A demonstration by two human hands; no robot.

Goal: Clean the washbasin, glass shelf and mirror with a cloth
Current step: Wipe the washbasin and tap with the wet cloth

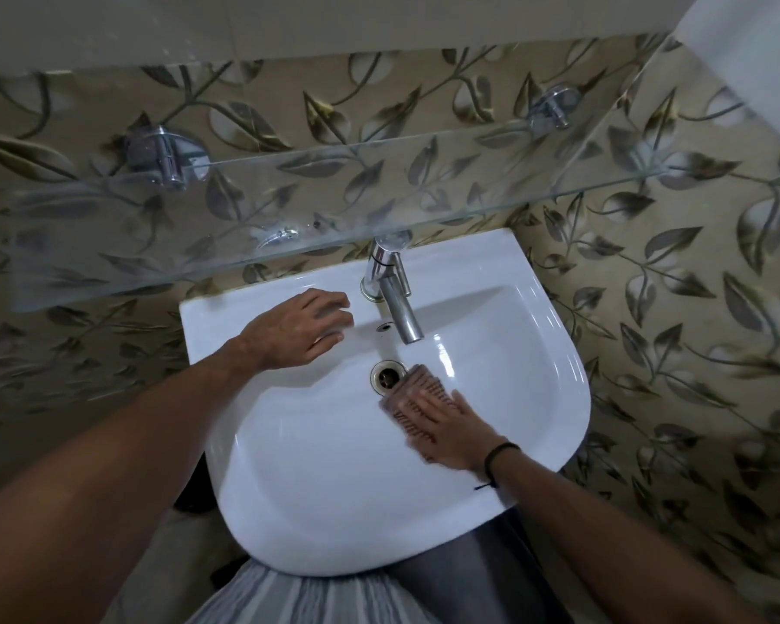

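Note:
A white washbasin [334,497] fills the middle of the head view. My right hand [451,432] lies flat on a brownish patterned cloth [413,387], pressing it to the bowl just right of the drain [387,376]; the hand and cloth are motion-blurred. My left hand [302,328] rests palm-down, fingers spread, on the basin's back ledge left of the chrome tap [395,299], holding nothing. Above the basin, a glass shelf [289,209] runs across the wall. The mirror is not in view.
Two chrome brackets [165,157] [552,108] hold the shelf to a leaf-patterned tiled wall [694,286]. A small clear item [278,236] lies on the shelf. A white wall corner [748,51] stands at the top right. My striped clothing [298,596] touches the basin's front.

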